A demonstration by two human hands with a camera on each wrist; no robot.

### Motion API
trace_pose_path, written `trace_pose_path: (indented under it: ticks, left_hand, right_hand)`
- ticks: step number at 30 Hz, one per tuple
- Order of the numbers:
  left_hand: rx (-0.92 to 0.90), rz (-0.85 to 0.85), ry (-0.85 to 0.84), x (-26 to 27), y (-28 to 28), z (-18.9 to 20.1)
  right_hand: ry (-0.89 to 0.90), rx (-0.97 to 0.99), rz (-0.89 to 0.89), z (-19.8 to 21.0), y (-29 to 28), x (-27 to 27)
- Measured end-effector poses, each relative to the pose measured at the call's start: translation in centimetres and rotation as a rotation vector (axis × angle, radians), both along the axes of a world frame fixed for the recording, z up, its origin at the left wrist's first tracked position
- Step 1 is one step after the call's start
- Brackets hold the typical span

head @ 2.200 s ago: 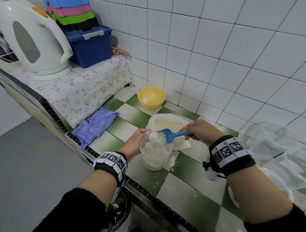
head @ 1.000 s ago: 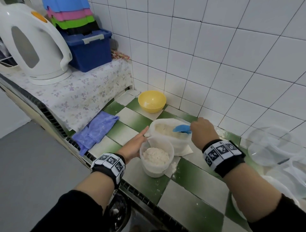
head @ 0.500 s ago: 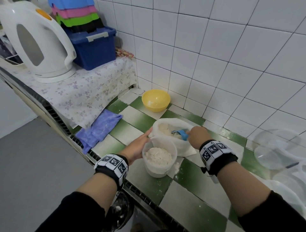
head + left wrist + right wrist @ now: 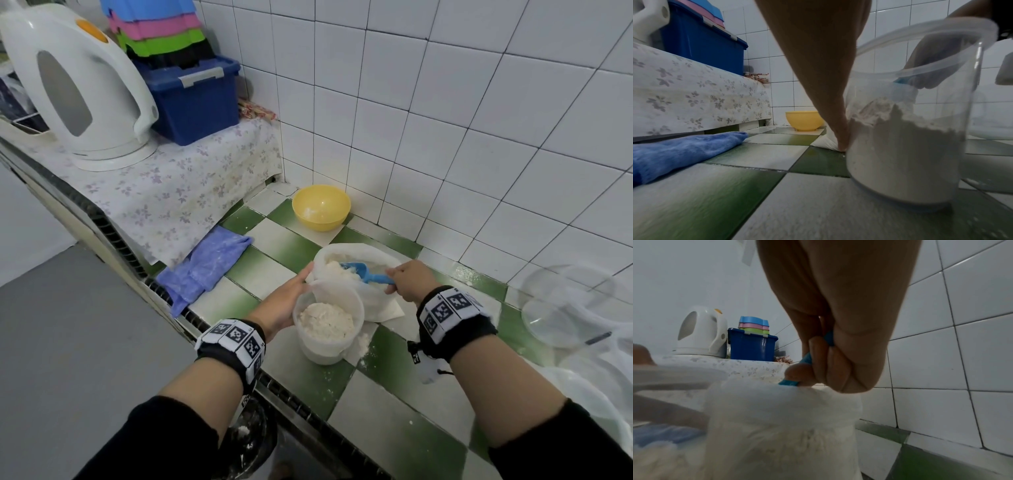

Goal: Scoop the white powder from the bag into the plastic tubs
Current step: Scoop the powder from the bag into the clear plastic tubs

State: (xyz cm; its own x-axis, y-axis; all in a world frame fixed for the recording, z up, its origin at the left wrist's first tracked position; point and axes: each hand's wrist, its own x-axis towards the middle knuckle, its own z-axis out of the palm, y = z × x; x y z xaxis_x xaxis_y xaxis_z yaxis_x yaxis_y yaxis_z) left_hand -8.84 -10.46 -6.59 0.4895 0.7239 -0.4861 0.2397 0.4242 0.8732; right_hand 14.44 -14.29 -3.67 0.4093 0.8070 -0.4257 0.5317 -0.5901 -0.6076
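- Blue scoop point(image 4: 363, 272) sits with its bowl in the powder point(image 4: 337, 269) inside the open bag point(image 4: 373, 255); the right hand point(image 4: 409, 279) grips its handle, fingers curled round it.
- Clear tub point(image 4: 327, 325) stands on the tiled counter point(image 4: 404, 404) just near of the bag, touching it, roughly half full of powder.
- Left hand point(image 4: 286, 301) rests flat against the tub's left side, fingers straight, tips reaching the bag's edge.
- Spilled powder dusts the tile right of the tub.
- Yellow bowl point(image 4: 321, 207) sits far against the wall; a blue cloth point(image 4: 202, 267) lies to the left.
- White kettle point(image 4: 73, 89) and a blue box point(image 4: 191, 99) stand on the raised shelf, far left.
- More clear tubs point(image 4: 568, 308) lie at the right.
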Motion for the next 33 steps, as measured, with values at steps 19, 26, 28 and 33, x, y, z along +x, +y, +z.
trace_pose_path:
  ticks: [19,26,28,33]
  left_hand:
    - [0.022,0.203,-0.013,-0.7,-1.1,-0.8]
    - [-0.014,0.198,-0.031,-0.6,-1.1,-0.5]
    - [-0.014,0.196,-0.033,-0.7,-1.1,-0.4]
    - [-0.017,0.194,-0.039,-0.7,-1.0,-0.2]
  right_hand:
    - [0.512,0.185,-0.094,4.9,-5.1,1.5]
    - [0.01,0.129,0.218,5.4,-6.1,-1.6]
    - [-0.119,0.154,0.307,5.5,-6.3,-3.0]
    - [-0.322,0.204,0.467,4.7,-6.4,-4.7]
